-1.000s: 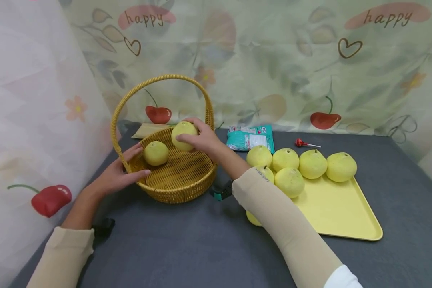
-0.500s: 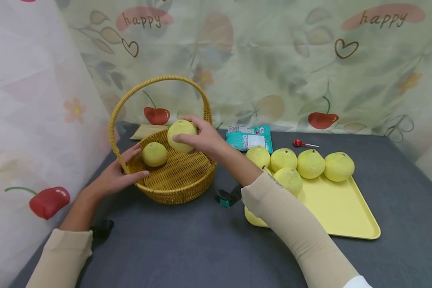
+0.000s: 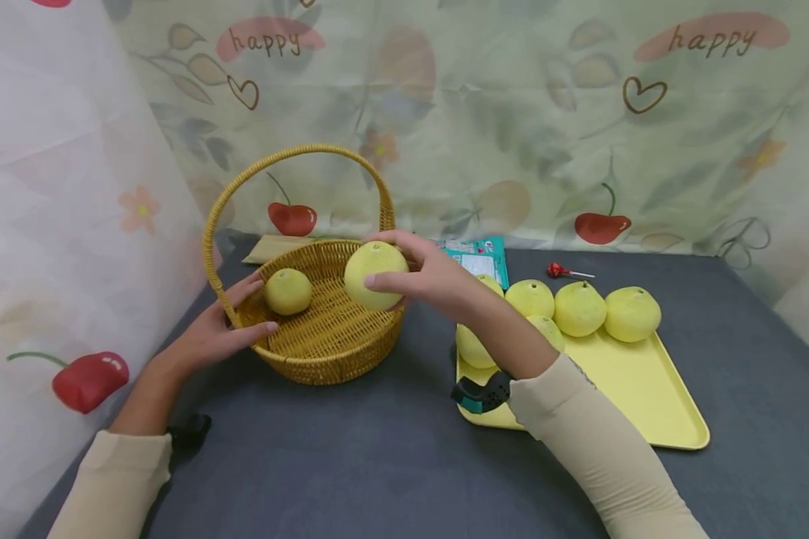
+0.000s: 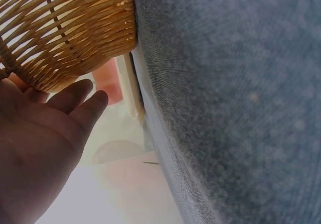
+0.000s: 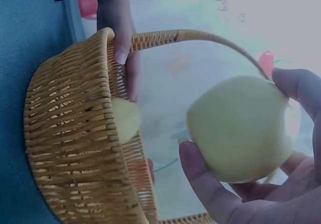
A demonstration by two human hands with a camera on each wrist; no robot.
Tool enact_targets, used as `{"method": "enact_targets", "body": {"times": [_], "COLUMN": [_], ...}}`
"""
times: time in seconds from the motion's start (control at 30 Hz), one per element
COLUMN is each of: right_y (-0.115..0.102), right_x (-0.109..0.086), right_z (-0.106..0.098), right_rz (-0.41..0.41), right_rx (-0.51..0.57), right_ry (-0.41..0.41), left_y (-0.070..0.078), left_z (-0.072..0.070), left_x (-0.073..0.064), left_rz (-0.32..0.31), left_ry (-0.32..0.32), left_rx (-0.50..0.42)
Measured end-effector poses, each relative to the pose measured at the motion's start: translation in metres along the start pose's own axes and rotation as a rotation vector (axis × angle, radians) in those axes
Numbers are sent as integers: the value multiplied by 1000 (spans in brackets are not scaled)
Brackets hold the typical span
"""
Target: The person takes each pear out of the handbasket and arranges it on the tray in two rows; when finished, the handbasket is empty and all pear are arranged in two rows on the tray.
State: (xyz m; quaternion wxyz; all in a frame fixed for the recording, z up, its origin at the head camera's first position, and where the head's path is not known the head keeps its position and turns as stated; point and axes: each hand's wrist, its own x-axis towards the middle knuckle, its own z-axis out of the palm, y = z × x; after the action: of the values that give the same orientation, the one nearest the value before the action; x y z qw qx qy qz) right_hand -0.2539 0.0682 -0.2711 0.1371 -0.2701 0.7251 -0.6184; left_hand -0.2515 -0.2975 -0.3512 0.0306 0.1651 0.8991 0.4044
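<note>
In the head view my right hand (image 3: 438, 277) holds a pale yellow pomelo (image 3: 376, 275) between thumb and fingers, over the right rim of a wicker basket (image 3: 323, 370). The right wrist view has the same pomelo (image 5: 241, 128) up close, apart from the basket wall (image 5: 75, 133). Another pomelo (image 3: 288, 292) lies inside, at the basket's left. My left hand (image 3: 209, 333) grips the left rim by the foot of the handle, its thumb over the edge. Seen from the left wrist, some fingers (image 4: 75, 101) reach along the outside of the weave.
Several more pomelos (image 3: 632, 314) sit on a yellow tray (image 3: 640, 389) to the right. Behind them are a teal packet (image 3: 482, 260) and a red lollipop (image 3: 558, 270). A flat tan item (image 3: 276, 248) lies behind the basket. Printed cloth hangs at the back and left.
My right hand, still holding the pomelo, first shifts slightly left, then moves right and a little nearer, from above the basket's inside to its right rim. My left hand stays at the rim.
</note>
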Motion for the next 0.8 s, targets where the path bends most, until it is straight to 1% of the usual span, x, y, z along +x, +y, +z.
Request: {"method": "enact_targets", "body": {"times": [0.1, 0.23, 0.43, 0.67, 0.8], "right_y": [0, 0, -1, -2, 1], "right_x": [-15, -31, -49, -75, -88], "right_z": [-7, -16, -28, -45, -57], "right_rz": [6, 10, 13, 42, 42], "right_rx": [-11, -23, -81, -66, -96], "right_ry": [-15, -10, 18, 31, 61], "left_y": [1, 3, 2, 2, 2], "left_z": [0, 1, 0, 0, 0], "left_x": [0, -1, -1, -1, -2], "left_rz": [2, 2, -6, -2, 9], "left_ry": [1, 5, 2, 7, 4], "left_rx": [5, 6, 8, 12, 0]}}
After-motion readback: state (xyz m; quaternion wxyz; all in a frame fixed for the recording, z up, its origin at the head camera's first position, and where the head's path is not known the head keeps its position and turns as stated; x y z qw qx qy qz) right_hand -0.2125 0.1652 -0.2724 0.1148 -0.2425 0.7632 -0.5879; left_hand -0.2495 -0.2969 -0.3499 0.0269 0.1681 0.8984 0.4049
